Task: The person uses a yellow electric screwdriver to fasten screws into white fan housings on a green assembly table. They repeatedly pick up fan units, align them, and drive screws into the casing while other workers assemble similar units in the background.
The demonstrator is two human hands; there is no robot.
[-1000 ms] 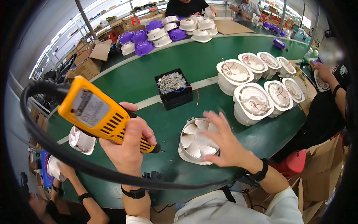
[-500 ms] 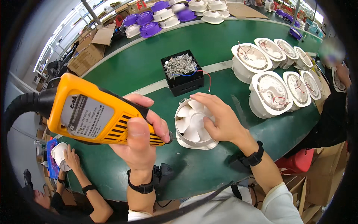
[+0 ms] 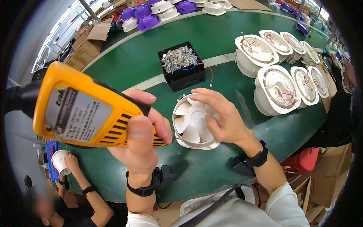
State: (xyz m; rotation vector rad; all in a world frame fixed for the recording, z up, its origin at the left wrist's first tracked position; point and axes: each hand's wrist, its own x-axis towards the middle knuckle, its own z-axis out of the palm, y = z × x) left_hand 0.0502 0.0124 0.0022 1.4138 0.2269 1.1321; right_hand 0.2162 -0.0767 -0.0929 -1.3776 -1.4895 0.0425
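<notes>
My left hand point(image 3: 138, 142) is wrapped round a yellow electric screwdriver point(image 3: 102, 113), thumb on top. The tool lies nearly level, its tip at the left rim of a white round fan housing point(image 3: 198, 145). Inside the housing sits a white bladed fan point(image 3: 196, 119). My right hand point(image 3: 227, 119) holds the right side of the housing, index finger reaching to the far rim and thumb over the blades; its other fingers are partly hidden. Behind the housing stands a black box point(image 3: 185, 81) heaped with small metal screws point(image 3: 177, 59), a red and blue wire lead point(image 3: 211, 72) hanging over its side.
White housings point(image 3: 278, 90) with red wires stand in rows at the right. Purple and white covers point(image 3: 147, 22) are piled beyond the green table point(image 3: 124, 56). At the left, another person's hand point(image 3: 71, 162) holds a white part point(image 3: 59, 162) by a blue tray. A red stool point(image 3: 302, 160) stands lower right.
The view has shifted slightly. The screwdriver tip has come closer to the housing's left rim. My right hand keeps its place on the housing.
</notes>
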